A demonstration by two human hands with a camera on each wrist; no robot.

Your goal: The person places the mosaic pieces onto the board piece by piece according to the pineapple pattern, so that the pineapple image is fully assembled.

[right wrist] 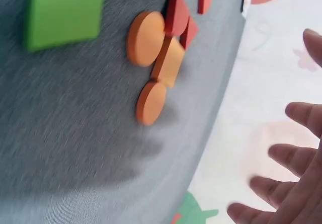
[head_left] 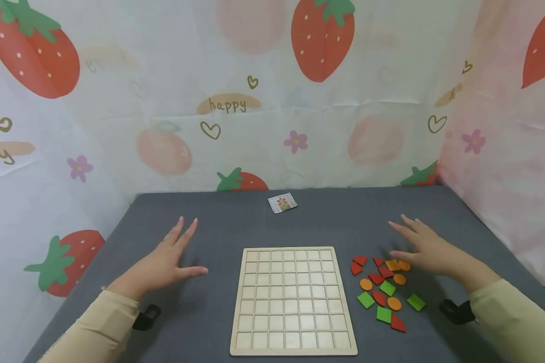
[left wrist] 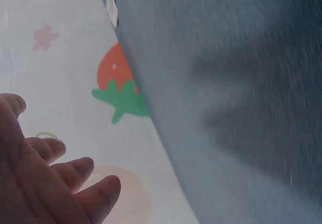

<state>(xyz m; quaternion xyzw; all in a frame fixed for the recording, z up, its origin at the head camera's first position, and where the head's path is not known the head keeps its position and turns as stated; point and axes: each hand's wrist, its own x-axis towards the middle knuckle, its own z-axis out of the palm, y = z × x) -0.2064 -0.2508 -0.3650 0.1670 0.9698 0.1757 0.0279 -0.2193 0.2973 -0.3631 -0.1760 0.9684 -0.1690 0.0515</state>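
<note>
The card [head_left: 283,203] near the far edge of the table [head_left: 209,212] is too small to read; the left wrist view crops my left hand [left wrist: 40,183].

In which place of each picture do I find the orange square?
Head: the orange square is lower right, to the right of the board.
Left wrist: not in it.
Right wrist: upper middle, between two orange circles.
Shared landmark: the grey table, seen in all three.
</note>
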